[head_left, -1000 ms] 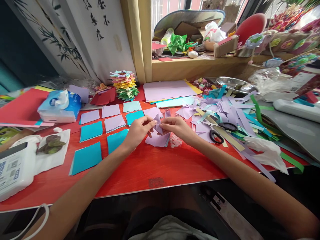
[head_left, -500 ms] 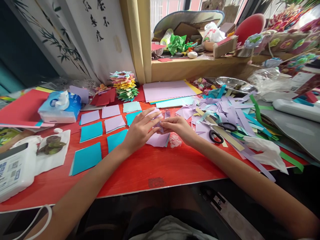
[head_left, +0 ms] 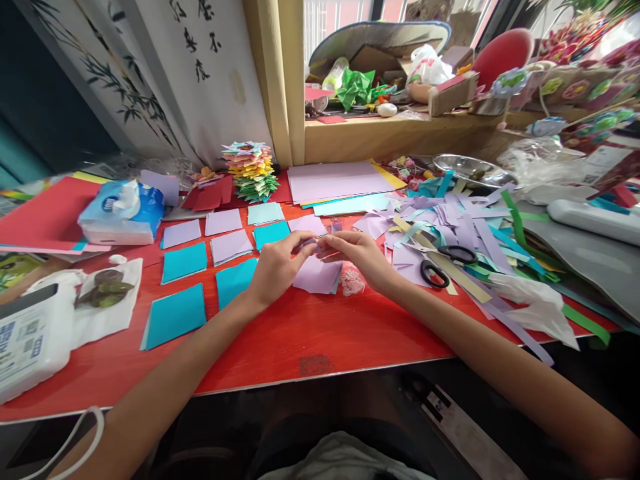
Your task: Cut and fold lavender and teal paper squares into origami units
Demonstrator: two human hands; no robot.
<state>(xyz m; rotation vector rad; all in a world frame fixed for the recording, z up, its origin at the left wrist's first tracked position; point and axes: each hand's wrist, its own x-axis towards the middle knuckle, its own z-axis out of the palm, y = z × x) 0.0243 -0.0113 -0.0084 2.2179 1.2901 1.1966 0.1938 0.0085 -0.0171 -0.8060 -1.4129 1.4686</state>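
My left hand (head_left: 283,265) and my right hand (head_left: 354,257) meet over the middle of the red table. Between their fingertips they pinch a small folded piece of purple paper (head_left: 309,245), mostly covered by the fingers. Just below them lies a stack of purple paper squares (head_left: 317,278). A pink and white crinkled tuft (head_left: 353,280) rests beside that stack, close to my right hand. Left of my hands, piles of teal squares (head_left: 184,262) and purple squares (head_left: 231,247) sit in rows. Beyond them stands a tower of folded multicoloured paper pieces (head_left: 249,172).
Black-handled scissors (head_left: 434,273) lie to the right among purple paper strips (head_left: 463,223). A blue tissue pack (head_left: 121,212) and a white device (head_left: 33,343) are on the left. Larger purple sheets (head_left: 335,182) and a metal bowl (head_left: 475,171) are at the back.
My left fingers, earlier spread over the purple paper, have curled in to a pinch. The paper now looks smaller and flatter between both hands. The view has shifted slightly.
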